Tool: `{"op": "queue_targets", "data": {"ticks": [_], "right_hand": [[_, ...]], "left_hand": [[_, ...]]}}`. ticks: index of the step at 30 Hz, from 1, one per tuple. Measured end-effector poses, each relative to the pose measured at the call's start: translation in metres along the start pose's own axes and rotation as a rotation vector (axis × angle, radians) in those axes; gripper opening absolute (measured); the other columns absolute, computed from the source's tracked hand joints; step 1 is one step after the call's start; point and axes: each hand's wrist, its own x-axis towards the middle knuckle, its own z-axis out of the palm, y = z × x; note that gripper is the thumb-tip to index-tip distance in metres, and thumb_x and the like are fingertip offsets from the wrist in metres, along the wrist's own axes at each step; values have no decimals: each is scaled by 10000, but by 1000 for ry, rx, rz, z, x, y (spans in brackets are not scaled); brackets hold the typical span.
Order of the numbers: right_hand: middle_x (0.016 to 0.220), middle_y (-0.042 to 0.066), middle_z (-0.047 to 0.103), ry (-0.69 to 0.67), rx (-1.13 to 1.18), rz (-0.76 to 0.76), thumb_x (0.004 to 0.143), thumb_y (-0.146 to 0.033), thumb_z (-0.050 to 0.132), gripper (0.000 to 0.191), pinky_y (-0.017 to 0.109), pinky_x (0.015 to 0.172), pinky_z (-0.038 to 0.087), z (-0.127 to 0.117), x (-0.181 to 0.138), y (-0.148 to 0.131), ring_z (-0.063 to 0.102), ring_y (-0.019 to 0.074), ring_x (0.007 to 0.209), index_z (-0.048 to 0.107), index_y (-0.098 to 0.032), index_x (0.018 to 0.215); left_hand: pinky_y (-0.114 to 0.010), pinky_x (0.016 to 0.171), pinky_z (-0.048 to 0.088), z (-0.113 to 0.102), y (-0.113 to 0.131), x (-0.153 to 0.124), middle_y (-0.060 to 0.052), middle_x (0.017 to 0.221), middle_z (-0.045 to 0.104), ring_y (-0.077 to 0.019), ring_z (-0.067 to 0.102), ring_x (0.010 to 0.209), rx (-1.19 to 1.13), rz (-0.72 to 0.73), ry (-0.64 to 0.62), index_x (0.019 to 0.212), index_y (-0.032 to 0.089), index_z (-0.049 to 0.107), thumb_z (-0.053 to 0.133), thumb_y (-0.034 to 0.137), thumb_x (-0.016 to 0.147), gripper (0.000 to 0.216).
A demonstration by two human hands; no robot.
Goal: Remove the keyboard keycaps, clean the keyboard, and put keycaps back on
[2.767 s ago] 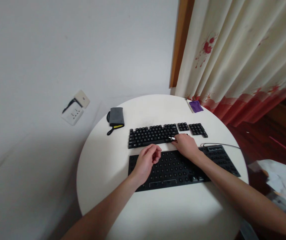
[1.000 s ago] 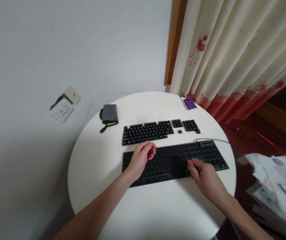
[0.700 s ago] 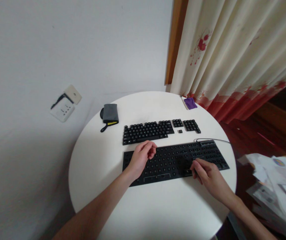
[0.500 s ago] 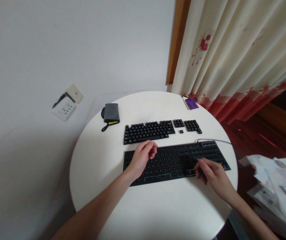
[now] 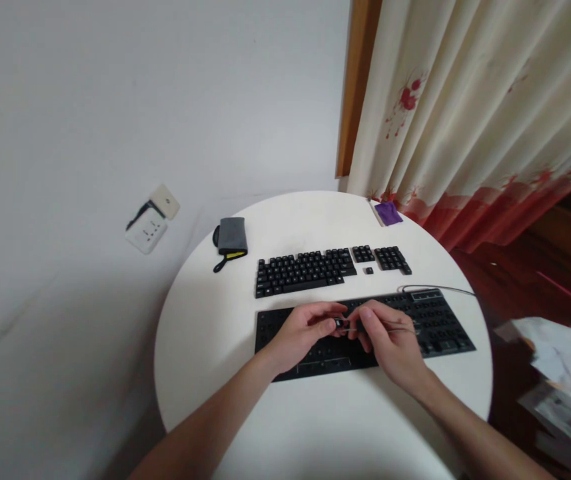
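Both hands meet above the black keyboard base [image 5: 445, 320], whose keycaps are mostly off. Pinched between the thumb and fingers of my left hand [image 5: 301, 331] is a small black keycap [image 5: 338, 323]. My right hand [image 5: 392, 340] is closed on a thin wire keycap puller [image 5: 360, 326] with a dark middle; its wire ends reach the keycap at one side and stick out past my right fingers at the other. Behind the base, loose black keycaps [image 5: 305, 271] lie in keyboard order. One single keycap [image 5: 368, 271] sits apart below the small block.
Everything stands on a round white table [image 5: 205, 333] against the wall. A grey pouch [image 5: 232, 236] lies at the back left, a purple cloth [image 5: 388, 213] at the back right. The keyboard cable [image 5: 445, 289] runs off rightward. Papers and bags [image 5: 560, 360] are beyond the right edge.
My right hand has moved left with the puller to meet my left hand. My left hand has shifted slightly right, and the keycap now shows in its fingers. The view has shifted slightly.
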Motion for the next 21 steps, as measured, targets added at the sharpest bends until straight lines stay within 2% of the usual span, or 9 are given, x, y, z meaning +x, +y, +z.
{"op": "queue_targets", "data": {"ticks": [3, 9, 12, 15, 19, 21], "right_hand": [[647, 9, 630, -14, -35, -31, 983, -428, 463, 379, 228, 449, 364, 4, 2, 4, 477, 101, 466, 657, -179, 774], [630, -2, 599, -83, -174, -87, 997, -356, 443, 376, 235, 569, 421, 3, 1, 4, 551, 124, 573, 583, -192, 689], [668, 5, 601, -100, -247, -136, 1000, -330, 437, 346, 247, 599, 410, 4, 2, 4, 556, 133, 618, 577, -193, 715], [657, -4, 574, -40, -314, -144, 1003, -320, 427, 336, 252, 579, 378, 5, 2, 6, 525, 128, 594, 566, -195, 724], [661, -7, 562, 1, -348, -132, 1004, -311, 427, 319, 259, 586, 373, 5, 2, 7, 519, 130, 597, 569, -196, 743], [687, 1, 568, 62, -357, -151, 1010, -304, 414, 312, 268, 614, 386, 4, 2, 7, 530, 141, 631, 587, -196, 774]], "left_hand": [[-316, 795, 492, -4, -1, 1, -114, 996, 706, -203, 644, 869, 17, -1, 35, 1111, 140, 721, 762, 359, 809, 376], [-281, 720, 493, 0, 2, 0, -82, 865, 703, -160, 626, 748, 63, -29, -44, 1028, 133, 737, 754, 334, 815, 293], [-290, 732, 516, 2, 1, 0, -86, 908, 705, -175, 662, 794, 31, -42, -10, 1040, 146, 722, 731, 333, 839, 275], [-304, 764, 532, 2, -2, 1, -101, 995, 708, -190, 689, 843, -50, -59, 36, 1072, 153, 710, 715, 331, 857, 279], [-342, 892, 528, 1, -5, 4, -117, 1045, 710, -193, 692, 890, -176, -63, 83, 1035, 127, 738, 739, 312, 841, 268], [-339, 924, 523, 0, -6, 5, -113, 1046, 711, -191, 691, 908, -218, -58, 131, 1009, 120, 749, 757, 304, 827, 259]]}}
